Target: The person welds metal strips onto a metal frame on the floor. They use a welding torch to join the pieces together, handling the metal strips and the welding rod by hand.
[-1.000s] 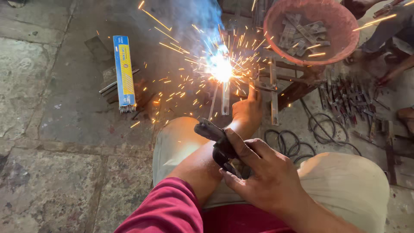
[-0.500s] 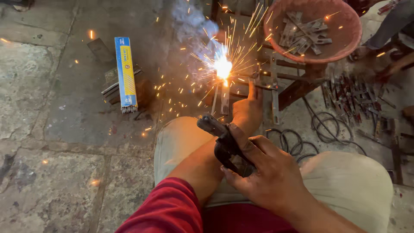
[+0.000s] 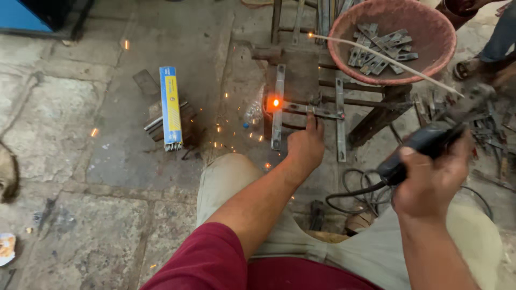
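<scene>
Left hand [image 3: 304, 146] presses metal strip [image 3: 314, 110]; right hand [image 3: 430, 177] grips electrode holder [image 3: 424, 145].

**Stone floor under grey daylight**

I sit low over a floor [image 3: 70, 123] of big, uneven stone slabs, grey and stained, with dark joints running between them. Flat, even daylight falls on everything; I see no lamp. A blue box-like body [image 3: 24, 13] stands at the far left corner, dark beside it. A long blue and yellow carton [image 3: 171, 106] lies on the slabs on top of some dark scrap. To my right, black cable [image 3: 360, 193] loops over the floor, and a heap of small metal bits [image 3: 486, 129] lies further out. A pale scrap [image 3: 6, 248] sits at the left edge.
</scene>
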